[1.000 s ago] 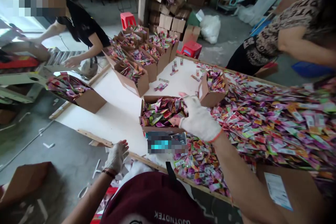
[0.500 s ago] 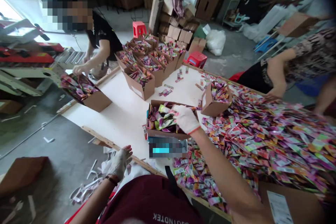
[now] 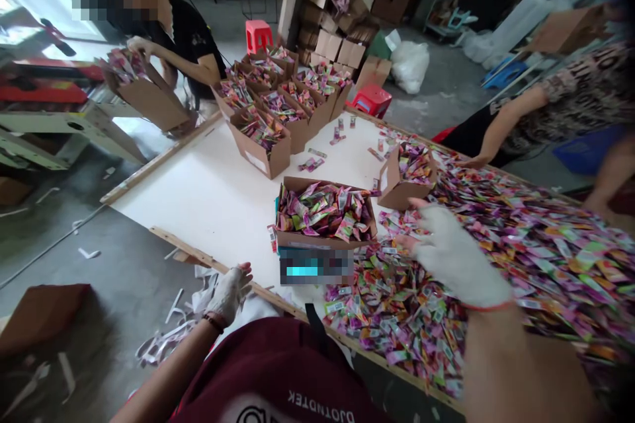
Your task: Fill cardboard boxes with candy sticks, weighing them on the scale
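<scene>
Concrete floor, grey and littered with white paper strips (image 3: 163,344), surrounds a broad white table (image 3: 208,198) edged with raw wooden battens; we stand at its near side. Our right hand (image 3: 456,254), in a white knit glove, lies palm down with its fingers spread wide on the heap of sachets (image 3: 520,244); these are small glossy rectangles in pink, purple, green and orange, and they cover the right half of the table; the hand grips nothing that we can see. Just left of it sits an open cardboard box (image 3: 307,239), brown and rectangular, filled to the rim with the same sachets. Our left hand (image 3: 231,291), gloved alike, rests at the near wooden edge, fingers loosely open and empty. Farther off, a smaller box (image 3: 389,185) stands at the heap's edge; far left of it we see a cluster of filled boxes (image 3: 278,106). At the far left a person holds up another box (image 3: 149,102); 2 red plastic stools (image 3: 258,34) stand beyond the table.
</scene>
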`<act>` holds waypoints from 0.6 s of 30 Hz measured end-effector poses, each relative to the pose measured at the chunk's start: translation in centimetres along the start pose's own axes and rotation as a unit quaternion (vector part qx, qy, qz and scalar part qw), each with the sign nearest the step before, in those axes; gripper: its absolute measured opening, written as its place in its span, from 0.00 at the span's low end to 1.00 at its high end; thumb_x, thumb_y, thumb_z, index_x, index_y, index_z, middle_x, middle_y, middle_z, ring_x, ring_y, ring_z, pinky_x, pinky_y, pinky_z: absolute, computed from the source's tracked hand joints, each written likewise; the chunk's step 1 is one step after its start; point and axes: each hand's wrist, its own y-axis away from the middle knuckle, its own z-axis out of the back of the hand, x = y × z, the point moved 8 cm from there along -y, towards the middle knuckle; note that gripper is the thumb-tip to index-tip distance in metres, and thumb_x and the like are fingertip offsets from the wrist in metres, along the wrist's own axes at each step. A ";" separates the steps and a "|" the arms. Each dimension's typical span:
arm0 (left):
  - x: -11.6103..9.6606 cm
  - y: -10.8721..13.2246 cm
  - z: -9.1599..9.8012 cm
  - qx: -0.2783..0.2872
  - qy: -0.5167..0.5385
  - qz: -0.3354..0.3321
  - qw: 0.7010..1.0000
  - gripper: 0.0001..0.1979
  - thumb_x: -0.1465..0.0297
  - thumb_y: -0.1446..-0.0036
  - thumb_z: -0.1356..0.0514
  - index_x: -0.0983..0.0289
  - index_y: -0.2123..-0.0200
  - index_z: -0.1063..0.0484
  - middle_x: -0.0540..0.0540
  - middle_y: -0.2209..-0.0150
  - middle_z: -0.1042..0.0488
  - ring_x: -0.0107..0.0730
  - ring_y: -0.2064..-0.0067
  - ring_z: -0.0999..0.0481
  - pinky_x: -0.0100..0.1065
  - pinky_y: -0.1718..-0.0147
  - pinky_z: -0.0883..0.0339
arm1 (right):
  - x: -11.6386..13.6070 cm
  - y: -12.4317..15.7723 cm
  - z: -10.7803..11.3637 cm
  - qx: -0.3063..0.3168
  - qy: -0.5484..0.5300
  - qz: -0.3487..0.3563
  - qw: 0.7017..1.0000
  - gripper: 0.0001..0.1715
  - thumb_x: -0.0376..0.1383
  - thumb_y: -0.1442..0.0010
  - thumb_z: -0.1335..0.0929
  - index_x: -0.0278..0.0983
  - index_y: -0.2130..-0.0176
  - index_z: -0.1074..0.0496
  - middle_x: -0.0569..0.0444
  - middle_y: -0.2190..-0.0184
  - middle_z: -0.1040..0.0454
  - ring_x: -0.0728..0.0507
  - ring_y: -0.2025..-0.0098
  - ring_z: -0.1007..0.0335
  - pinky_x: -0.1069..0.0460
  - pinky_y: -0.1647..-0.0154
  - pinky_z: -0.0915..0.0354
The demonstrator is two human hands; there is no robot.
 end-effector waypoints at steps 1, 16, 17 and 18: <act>-0.2 0.1 0.1 -0.002 0.000 0.001 1.000 0.13 0.65 0.33 0.46 0.64 0.55 0.24 0.65 0.45 0.23 0.49 0.41 0.24 0.54 0.35 0.38 | 2.5 -1.4 -1.9 0.029 -0.049 0.022 0.998 0.40 0.46 0.34 0.32 0.35 0.29 0.39 0.37 0.33 0.34 0.37 0.29 0.38 0.45 0.27 0.41; 0.0 -0.8 1.4 0.001 0.026 -0.003 1.000 0.13 0.65 0.32 0.45 0.64 0.54 0.24 0.67 0.41 0.25 0.48 0.41 0.24 0.52 0.36 0.37 | 6.3 -9.2 -7.0 0.026 -0.017 0.025 0.999 0.16 0.34 0.35 0.36 0.34 0.58 0.18 0.44 0.55 0.20 0.42 0.56 0.25 0.51 0.51 0.32; 0.1 -0.6 1.0 0.003 0.021 0.000 1.000 0.13 0.65 0.32 0.45 0.64 0.54 0.24 0.67 0.41 0.25 0.48 0.41 0.24 0.52 0.36 0.37 | 5.7 -8.5 -5.1 -0.019 -0.065 0.030 0.997 0.15 0.36 0.35 0.35 0.35 0.60 0.18 0.46 0.57 0.20 0.42 0.57 0.25 0.51 0.52 0.31; 0.1 -0.5 0.5 0.005 0.017 0.002 1.000 0.13 0.65 0.32 0.45 0.64 0.53 0.24 0.67 0.41 0.25 0.48 0.41 0.24 0.52 0.36 0.37 | 5.0 -7.6 -3.3 -0.062 -0.115 0.032 0.991 0.15 0.39 0.36 0.34 0.36 0.62 0.18 0.47 0.59 0.19 0.42 0.58 0.24 0.50 0.54 0.30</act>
